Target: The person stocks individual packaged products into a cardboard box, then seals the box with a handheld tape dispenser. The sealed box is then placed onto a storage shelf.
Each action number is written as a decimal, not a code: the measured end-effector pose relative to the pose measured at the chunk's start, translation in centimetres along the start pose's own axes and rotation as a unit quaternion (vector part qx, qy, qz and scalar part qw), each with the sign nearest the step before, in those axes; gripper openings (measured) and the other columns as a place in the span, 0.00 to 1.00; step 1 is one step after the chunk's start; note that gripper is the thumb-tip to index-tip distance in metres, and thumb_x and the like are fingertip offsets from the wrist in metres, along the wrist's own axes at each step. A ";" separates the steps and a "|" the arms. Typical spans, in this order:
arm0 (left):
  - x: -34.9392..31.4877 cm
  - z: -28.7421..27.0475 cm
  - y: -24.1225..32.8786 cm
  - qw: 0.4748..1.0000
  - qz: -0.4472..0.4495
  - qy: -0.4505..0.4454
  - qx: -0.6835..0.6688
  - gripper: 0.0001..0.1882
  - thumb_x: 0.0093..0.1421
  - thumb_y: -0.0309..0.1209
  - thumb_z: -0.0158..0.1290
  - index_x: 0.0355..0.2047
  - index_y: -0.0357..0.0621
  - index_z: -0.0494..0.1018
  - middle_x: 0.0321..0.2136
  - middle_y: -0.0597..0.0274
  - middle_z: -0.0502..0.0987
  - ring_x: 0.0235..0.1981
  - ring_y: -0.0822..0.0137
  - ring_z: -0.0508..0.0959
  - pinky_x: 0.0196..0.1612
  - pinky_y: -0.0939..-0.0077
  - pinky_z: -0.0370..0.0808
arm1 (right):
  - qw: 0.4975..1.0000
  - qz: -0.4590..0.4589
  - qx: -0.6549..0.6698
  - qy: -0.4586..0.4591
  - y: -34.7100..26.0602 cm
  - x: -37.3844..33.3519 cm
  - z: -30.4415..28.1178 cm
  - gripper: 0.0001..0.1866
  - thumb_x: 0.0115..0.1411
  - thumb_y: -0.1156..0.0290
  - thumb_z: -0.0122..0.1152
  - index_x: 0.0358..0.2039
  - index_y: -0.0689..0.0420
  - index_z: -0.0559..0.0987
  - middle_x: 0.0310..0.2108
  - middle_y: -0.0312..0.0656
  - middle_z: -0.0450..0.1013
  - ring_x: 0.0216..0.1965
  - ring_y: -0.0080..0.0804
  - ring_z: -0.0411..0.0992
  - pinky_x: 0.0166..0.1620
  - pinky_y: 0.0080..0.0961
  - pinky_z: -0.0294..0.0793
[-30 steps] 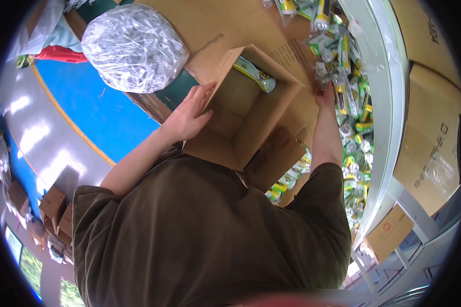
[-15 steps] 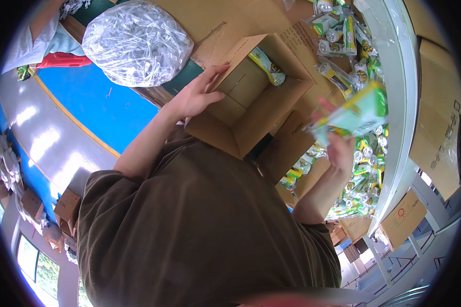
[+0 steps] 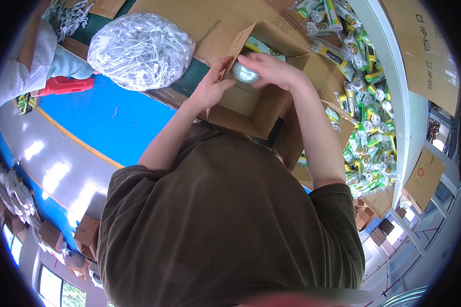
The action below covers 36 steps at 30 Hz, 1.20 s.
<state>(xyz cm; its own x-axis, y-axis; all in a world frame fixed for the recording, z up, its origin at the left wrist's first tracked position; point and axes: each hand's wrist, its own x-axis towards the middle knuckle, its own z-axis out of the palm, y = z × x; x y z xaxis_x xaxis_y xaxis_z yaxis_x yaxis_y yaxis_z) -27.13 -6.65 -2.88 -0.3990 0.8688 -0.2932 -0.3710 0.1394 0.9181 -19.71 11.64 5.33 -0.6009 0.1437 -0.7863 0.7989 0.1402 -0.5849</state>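
Note:
An open cardboard box (image 3: 235, 118) stands tilted in front of me. My left hand (image 3: 210, 86) grips its left wall, thumb inside and fingers outside. Reaching into the box from the right, my right hand (image 3: 277, 72) holds a shiny plastic packet (image 3: 245, 74), pale green and white, blurred by motion. Another green and yellow packet (image 3: 261, 47) lies against the far inner wall of the box. To the right is a heap of similar clear-wrapped packets (image 3: 369, 133) with green, yellow and white parts.
Left of the box sits a big clear bag of white cords (image 3: 141, 51). A pale rail (image 3: 402, 107) bounds the packet heap on the right, with a large carton (image 3: 425, 56) beyond. At the upper left, a person's arm (image 3: 30, 41) is near a red object (image 3: 66, 85).
My right hand has carried the packet leftward from beside the heap into the box. The left hand stays on the box wall; the whole view has shifted slightly.

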 end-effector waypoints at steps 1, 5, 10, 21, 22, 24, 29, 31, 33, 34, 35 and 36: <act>0.1 -0.3 -0.4 1.000 0.001 -0.004 0.000 0.35 0.55 0.25 0.50 0.64 0.38 0.54 0.61 0.48 0.62 0.64 0.58 0.61 0.63 0.68 0.59 | 0.979 -0.055 0.191 -0.049 1.3 1.3 0.3 0.28 0.64 0.54 0.55 0.58 0.59 0.67 0.56 0.41 0.68 0.51 0.33 0.72 0.52 0.36 0.74; 0.5 -1.4 -1.2 0.999 0.018 0.005 -0.046 0.33 0.54 0.21 0.47 0.62 0.35 0.55 0.61 0.48 0.62 0.65 0.59 0.59 0.64 0.68 0.58 | 0.979 -0.205 -0.017 0.012 4.6 3.0 1.4 0.27 0.56 0.67 0.65 0.54 0.61 0.69 0.52 0.46 0.71 0.49 0.38 0.73 0.51 0.33 0.74; -0.8 -0.3 -0.5 0.998 0.043 0.047 -0.013 0.32 0.52 0.19 0.45 0.61 0.36 0.58 0.57 0.51 0.66 0.60 0.63 0.64 0.61 0.71 0.60 | 0.849 -0.119 -0.473 0.205 0.5 0.5 4.0 0.19 0.51 0.71 0.66 0.41 0.65 0.71 0.42 0.52 0.72 0.41 0.51 0.77 0.43 0.41 0.76; -0.7 0.8 -0.9 0.997 0.014 0.027 0.068 0.31 0.55 0.22 0.45 0.61 0.39 0.59 0.57 0.53 0.67 0.57 0.64 0.67 0.58 0.70 0.64 | 0.828 -0.041 -0.470 0.303 6.2 9.5 3.9 0.14 0.61 0.74 0.48 0.46 0.66 0.69 0.49 0.57 0.68 0.37 0.48 0.79 0.36 0.33 0.81; -0.7 0.9 -1.2 0.999 0.017 0.019 0.048 0.31 0.55 0.21 0.45 0.62 0.40 0.60 0.59 0.55 0.66 0.61 0.65 0.64 0.61 0.68 0.61 | 0.822 -0.069 -0.482 0.294 6.5 8.9 3.3 0.14 0.60 0.74 0.47 0.46 0.66 0.66 0.49 0.57 0.67 0.36 0.49 0.79 0.35 0.36 0.82; -0.5 1.3 -0.8 0.999 0.020 0.003 0.027 0.32 0.54 0.20 0.45 0.62 0.41 0.60 0.60 0.57 0.65 0.65 0.65 0.60 0.63 0.65 0.59 | 0.817 -0.089 -0.486 0.296 7.6 9.5 2.7 0.14 0.60 0.74 0.47 0.46 0.66 0.67 0.49 0.57 0.67 0.35 0.49 0.79 0.34 0.37 0.82; 0.8 -0.3 -1.3 0.998 0.018 -0.034 0.052 0.32 0.53 0.21 0.47 0.61 0.38 0.60 0.57 0.49 0.68 0.63 0.59 0.65 0.63 0.67 0.62 | 0.834 -0.083 -0.425 0.342 7.9 9.7 2.8 0.15 0.59 0.75 0.46 0.47 0.63 0.66 0.49 0.56 0.65 0.36 0.51 0.78 0.34 0.41 0.81; 1.0 -0.6 -1.1 0.996 0.019 -0.026 0.081 0.33 0.52 0.21 0.48 0.61 0.39 0.60 0.57 0.49 0.68 0.63 0.58 0.65 0.64 0.62 0.60 | 0.879 -0.092 -0.322 0.339 7.2 9.1 2.5 0.17 0.59 0.74 0.50 0.49 0.64 0.67 0.53 0.57 0.64 0.39 0.53 0.77 0.42 0.41 0.79; 0.5 -0.2 -0.6 0.996 0.007 -0.012 0.093 0.33 0.54 0.23 0.50 0.62 0.40 0.59 0.57 0.49 0.67 0.63 0.57 0.64 0.64 0.59 0.60 | 0.900 -0.216 -0.276 0.260 5.7 4.0 -0.1 0.27 0.55 0.67 0.66 0.53 0.63 0.68 0.47 0.50 0.69 0.43 0.39 0.76 0.48 0.33 0.76; 0.1 0.0 -0.6 0.995 0.003 0.015 0.099 0.32 0.55 0.24 0.51 0.61 0.40 0.59 0.57 0.49 0.67 0.62 0.57 0.65 0.64 0.60 0.61 | 0.951 -0.219 -0.090 0.198 3.8 0.8 -2.7 0.22 0.58 0.67 0.64 0.52 0.58 0.72 0.41 0.44 0.75 0.41 0.32 0.76 0.47 0.24 0.74; -0.1 0.3 -0.7 0.994 -0.003 0.038 0.106 0.32 0.56 0.25 0.52 0.61 0.40 0.58 0.57 0.49 0.67 0.62 0.56 0.65 0.63 0.60 0.61 | 0.934 -0.199 -0.039 0.294 3.7 -1.2 -5.3 0.14 0.59 0.69 0.63 0.45 0.57 0.77 0.35 0.40 0.78 0.39 0.28 0.76 0.45 0.24 0.74; -0.1 1.0 -0.5 0.993 -0.003 0.045 0.106 0.32 0.56 0.25 0.52 0.61 0.40 0.58 0.57 0.49 0.67 0.62 0.56 0.65 0.63 0.60 0.61 | 0.816 -0.330 -0.037 0.474 8.1 0.1 -10.0 0.08 0.59 0.72 0.61 0.40 0.58 0.78 0.36 0.39 0.78 0.36 0.28 0.76 0.44 0.25 0.75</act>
<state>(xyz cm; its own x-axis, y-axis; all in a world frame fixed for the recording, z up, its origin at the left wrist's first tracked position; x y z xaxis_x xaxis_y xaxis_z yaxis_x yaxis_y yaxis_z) -26.02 -6.31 -3.05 -0.4743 0.8227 -0.3133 -0.1924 0.2504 0.9488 -13.51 22.59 2.50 -0.6778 0.7009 0.2220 0.3109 0.5469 -0.7774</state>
